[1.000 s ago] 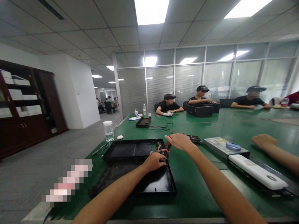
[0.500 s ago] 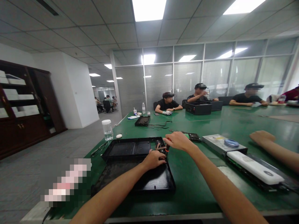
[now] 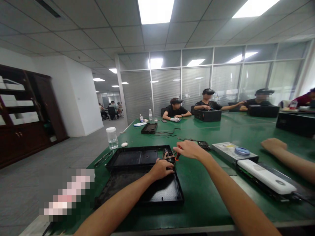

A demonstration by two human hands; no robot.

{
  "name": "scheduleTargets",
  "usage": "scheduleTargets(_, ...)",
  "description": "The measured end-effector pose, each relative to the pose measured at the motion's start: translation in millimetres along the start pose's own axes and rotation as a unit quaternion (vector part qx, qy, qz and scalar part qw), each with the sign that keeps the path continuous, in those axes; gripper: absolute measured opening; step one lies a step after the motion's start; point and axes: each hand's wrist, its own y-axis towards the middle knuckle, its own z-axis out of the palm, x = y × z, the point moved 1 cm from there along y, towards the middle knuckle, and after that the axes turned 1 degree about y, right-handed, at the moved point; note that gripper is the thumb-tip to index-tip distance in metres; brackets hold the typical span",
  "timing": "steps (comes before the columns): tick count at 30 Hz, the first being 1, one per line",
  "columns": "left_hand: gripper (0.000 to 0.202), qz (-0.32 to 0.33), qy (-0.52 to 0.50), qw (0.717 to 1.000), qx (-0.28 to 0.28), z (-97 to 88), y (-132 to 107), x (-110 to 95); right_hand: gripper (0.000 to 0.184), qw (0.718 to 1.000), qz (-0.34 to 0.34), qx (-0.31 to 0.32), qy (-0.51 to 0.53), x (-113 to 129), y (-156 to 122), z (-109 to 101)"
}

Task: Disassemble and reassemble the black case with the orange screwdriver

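My right hand (image 3: 190,148) is closed around a screwdriver (image 3: 177,155) with a red-orange handle, held upright with its shaft pointing down. Beneath it, in the right end of an open black plastic casing (image 3: 134,156), lies a small part with several tan wires (image 3: 167,154). My left hand (image 3: 160,168) is curled beside the screwdriver's lower end, thumb and fingers drawn together. What it pinches, if anything, is hidden. Under my left wrist spreads the casing's other shallow black half (image 3: 169,191).
Scissors (image 3: 103,158), a clear jar (image 3: 112,137) and a white round object (image 3: 124,144) lie left. To the right are a metal drive-like box (image 3: 228,152), a blue ring (image 3: 242,150) and a white device (image 3: 267,177). Another person's arm (image 3: 290,154) rests there. Co-workers sit across the table.
My hands stay almost in place, with the screwdriver handle slightly more visible. Across the table, a co-worker has stretched an arm out sideways, and black boxes now stand farther right. The view has shifted slightly.
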Motion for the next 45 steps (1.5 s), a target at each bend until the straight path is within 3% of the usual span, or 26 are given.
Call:
scheduleTargets(2,0.017,0.007,-0.001,1.0,-0.002,-1.8,-1,0,0.04,1.0,0.008,-0.003,0.016,0,1,0)
scheduleTargets(7,0.015,0.027,-0.003,1.0,-0.003,-5.1,-4,1,0.03,0.995,-0.053,-0.022,0.083,4,-2,4)
scheduleTargets(10,0.017,0.027,0.009,1.0,-0.005,-5.9,-6,1,0.037,0.989,-0.058,-0.081,0.111,-8,-9,19)
scheduleTargets(12,0.018,0.035,0.017,0.999,-0.002,-6.6,-7,1,0.039,0.972,-0.048,-0.112,0.2,-25,-13,38)
scheduleTargets(15,0.018,0.065,0.035,0.997,-0.004,-8.8,-7,2,0.04,0.898,0.057,-0.155,0.407,-60,-14,76)
scheduleTargets(19,0.018,0.099,0.059,0.993,-0.031,-10.7,-10,4,0.033,0.712,0.206,-0.259,0.62,-92,-10,120)
scheduleTargets(23,0.017,0.178,0.05,0.982,0.02,-4.5,-16,5,0.03,0.597,0.234,-0.28,0.714,-96,-4,136)
scheduleTargets(26,0.015,0.2,0.03,0.978,0.044,-0.6,-18,5,0.029,0.513,0.242,-0.274,0.776,-92,-1,139)
scheduleTargets(28,0.016,0.201,0.029,0.978,0.04,-0.8,-18,5,0.028,0.486,0.252,-0.279,0.789,-91,0,140)
scheduleTargets(33,0.022,0.205,0.071,0.976,0.011,-8.1,-21,-1,0.017,0.461,0.239,-0.3,0.801,-90,5,135)
scheduleTargets(36,0.026,0.207,0.102,0.973,-0.017,-16.1,-22,-7,0.017,0.474,0.208,-0.293,0.804,-83,7,128)
scheduleTargets(38,0.026,0.202,0.132,0.97,-0.027,-23.3,-20,-11,0.023,0.53,0.176,-0.278,0.782,-73,6,121)
scheduleTargets(40,0.022,0.191,0.175,0.966,-0.017,-32.0,-16,-12,0.025,0.624,0.153,-0.249,0.724,-56,3,111)
scheduleTargets(43,0.013,0.156,0.223,0.962,0.025,-48.7,-11,-2,0.028,0.797,0.104,-0.18,0.567,-19,-14,89)
scheduleTargets(45,0.011,0.098,0.225,0.967,0.061,-62.0,-10,13,0.026,0.896,-0.016,-0.12,0.427,11,-36,74)
